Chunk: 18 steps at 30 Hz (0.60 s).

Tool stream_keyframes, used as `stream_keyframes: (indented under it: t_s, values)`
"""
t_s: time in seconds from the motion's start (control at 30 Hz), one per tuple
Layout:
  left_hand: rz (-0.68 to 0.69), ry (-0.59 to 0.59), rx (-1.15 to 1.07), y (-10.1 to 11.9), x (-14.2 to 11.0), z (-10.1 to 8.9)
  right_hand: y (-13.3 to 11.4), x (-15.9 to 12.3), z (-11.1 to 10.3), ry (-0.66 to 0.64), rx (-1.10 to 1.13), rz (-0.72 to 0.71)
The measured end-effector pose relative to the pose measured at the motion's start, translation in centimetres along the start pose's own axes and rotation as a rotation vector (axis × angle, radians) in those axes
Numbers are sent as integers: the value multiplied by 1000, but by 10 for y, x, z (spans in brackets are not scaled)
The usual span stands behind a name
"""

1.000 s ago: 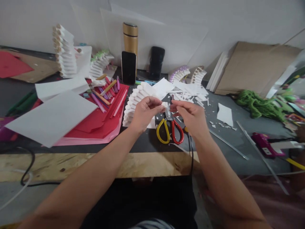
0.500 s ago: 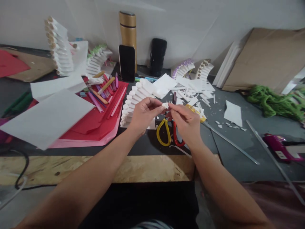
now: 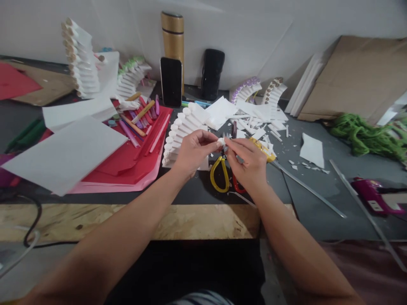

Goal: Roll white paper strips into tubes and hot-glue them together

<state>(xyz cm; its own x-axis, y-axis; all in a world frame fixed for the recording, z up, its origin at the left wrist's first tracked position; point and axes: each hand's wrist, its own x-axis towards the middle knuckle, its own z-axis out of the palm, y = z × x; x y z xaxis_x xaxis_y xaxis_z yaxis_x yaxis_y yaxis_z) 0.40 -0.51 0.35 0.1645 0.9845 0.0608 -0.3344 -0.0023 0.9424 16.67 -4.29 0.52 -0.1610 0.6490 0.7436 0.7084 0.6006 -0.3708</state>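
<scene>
Scissor hdl (image 3: 213,177) is glossy plastic, sheets (image 3: 67,154) matt ppr, tbl edge (image 3: 193,221) wood.

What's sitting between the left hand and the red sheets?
In the head view, the ridged white piece lies between the left hand and the red sheets, partly hidden by the hand.

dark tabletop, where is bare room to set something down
Bare patches of the tabletop show between the two long strips and between the green yarn and the magenta tool. Crowded: around the left hand, right hand and their white piece, with scissors and white scraps, and leftward, under red sheets.
</scene>
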Motion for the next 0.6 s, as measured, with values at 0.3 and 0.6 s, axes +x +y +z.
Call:
stream_keyframes:
  t_s: [0.3, 0.6]
  values:
    - [-27, 0, 13, 0, 0, 1, -2, 1, 0, 21, 37, 22]
    - [-87, -21, -58, 2, 0, 2, -6, 0, 0, 22, 91, 172]
